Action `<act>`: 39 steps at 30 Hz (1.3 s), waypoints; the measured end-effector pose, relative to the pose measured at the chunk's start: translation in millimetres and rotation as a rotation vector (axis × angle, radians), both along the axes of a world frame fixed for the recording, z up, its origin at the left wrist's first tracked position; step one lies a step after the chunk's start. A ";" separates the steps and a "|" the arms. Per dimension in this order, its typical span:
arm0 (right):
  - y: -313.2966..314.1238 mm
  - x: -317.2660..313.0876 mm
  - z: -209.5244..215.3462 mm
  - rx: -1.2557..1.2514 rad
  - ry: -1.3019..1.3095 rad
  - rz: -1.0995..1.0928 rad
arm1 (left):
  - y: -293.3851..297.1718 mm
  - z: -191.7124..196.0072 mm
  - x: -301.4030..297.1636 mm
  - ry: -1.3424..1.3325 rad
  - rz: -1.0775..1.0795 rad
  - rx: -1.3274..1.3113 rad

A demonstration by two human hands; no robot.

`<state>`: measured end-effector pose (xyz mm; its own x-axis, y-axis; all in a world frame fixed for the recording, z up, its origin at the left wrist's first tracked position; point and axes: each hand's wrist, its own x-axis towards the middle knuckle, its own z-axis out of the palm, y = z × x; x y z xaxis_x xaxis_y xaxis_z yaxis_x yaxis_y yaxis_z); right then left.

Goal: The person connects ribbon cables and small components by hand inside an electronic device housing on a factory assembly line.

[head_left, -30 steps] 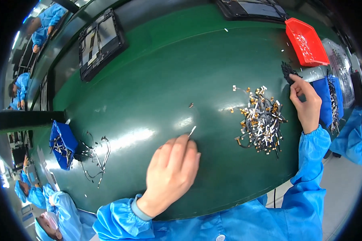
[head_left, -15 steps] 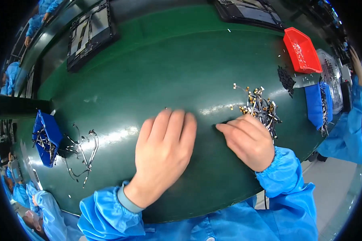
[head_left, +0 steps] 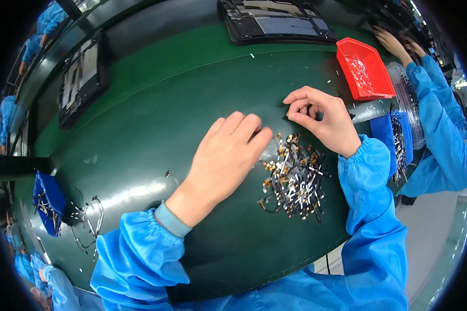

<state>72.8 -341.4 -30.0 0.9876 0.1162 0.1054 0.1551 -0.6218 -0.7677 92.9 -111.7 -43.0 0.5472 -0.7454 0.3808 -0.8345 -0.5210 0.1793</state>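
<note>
My left hand (head_left: 227, 154) is over the green table with its fingers curled downward, just left of a pile of short dark cables (head_left: 298, 179) with gold and white ends. Its fingertips are mostly hidden, so I cannot make out what is in them. Beyond the pile, my right hand (head_left: 324, 118) is raised, thumb and fingers bent together in a pinch; a tiny dark bit may be at the fingertips. One small brown-and-white connector piece (head_left: 168, 173) lies on the table left of my left hand.
A red bin (head_left: 365, 72) with small white pieces stands at the far right, beside a blue bin (head_left: 383, 140) of cables. At left are another blue bin (head_left: 54, 202) and loose cables (head_left: 91, 220). Black panels (head_left: 280, 23) lie at the back. A co-worker's arms (head_left: 435, 98) reach in at right.
My right hand has moved away from me, past the cable pile, and its fingers have turned to the left. My left hand has shifted slightly right and farther away. The whole view has turned.
</note>
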 end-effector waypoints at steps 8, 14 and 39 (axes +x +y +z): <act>-5.3 8.2 -12.0 -0.002 -0.155 -0.130 | -0.5 2.7 2.7 -0.006 0.016 -0.137; -6.4 6.9 0.2 -0.132 -0.133 -0.042 | -14.0 5.6 -4.7 0.108 0.167 -0.063; 26.4 41.5 -12.1 -0.276 -0.402 0.545 | -7.6 -4.7 -41.6 -0.049 0.074 0.086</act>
<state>114.3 -315.0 -42.0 0.6729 0.6552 0.3434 0.7348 -0.5385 -0.4124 51.3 -119.3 -47.7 0.5840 -0.7351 0.3444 -0.8001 -0.5929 0.0913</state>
